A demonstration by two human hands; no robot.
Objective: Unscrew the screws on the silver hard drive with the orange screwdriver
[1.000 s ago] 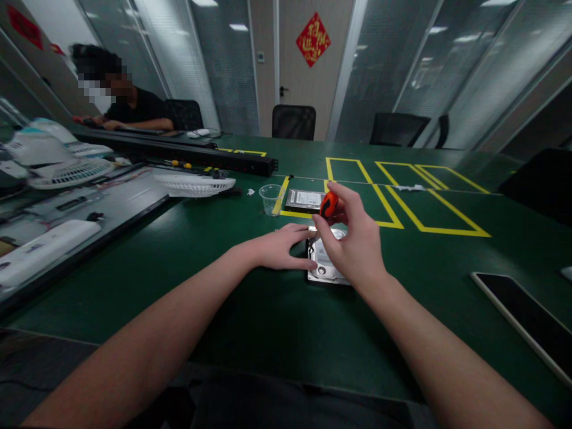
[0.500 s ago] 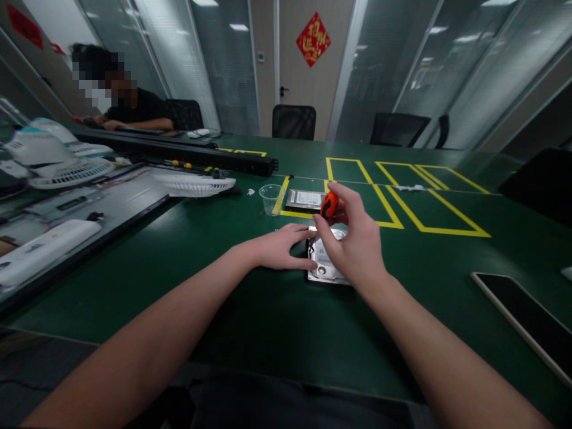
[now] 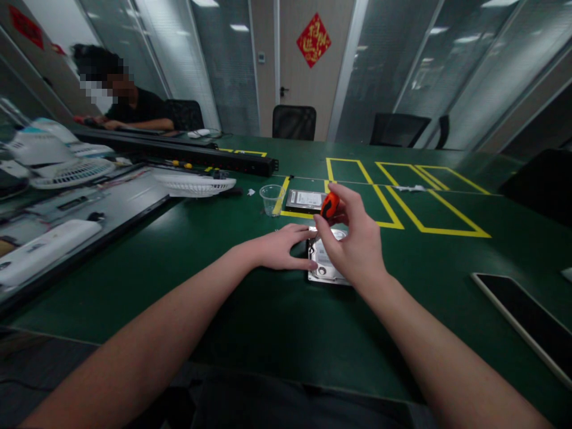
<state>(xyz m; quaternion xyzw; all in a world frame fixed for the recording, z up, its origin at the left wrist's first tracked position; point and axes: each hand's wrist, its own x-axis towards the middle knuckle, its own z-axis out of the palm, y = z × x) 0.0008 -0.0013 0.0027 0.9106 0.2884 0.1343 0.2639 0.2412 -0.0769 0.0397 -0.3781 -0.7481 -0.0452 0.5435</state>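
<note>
A silver hard drive [image 3: 329, 274] lies flat on the green table in front of me. My left hand [image 3: 286, 247] steadies its left side, thumb and forefinger parted and resting on its edge. In my right hand [image 3: 357, 238] is a screwdriver with an orange and black handle [image 3: 329, 205], held upright between thumb and fingers. Its thin shaft points down at the drive's upper left part; the tip is too small to make out. My right hand covers the drive's right side. Just beyond sits a second hard drive [image 3: 306, 199], beside a clear plastic cup [image 3: 271, 201].
Fan parts [image 3: 194, 185] and a large panel [image 3: 129, 196] take up the left side, with a long black bar [image 3: 241, 162] behind. Yellow tape [image 3: 451, 230] marks rectangles on the table. A phone [image 3: 527, 316] lies at right. Another person [image 3: 143, 110] sits far left.
</note>
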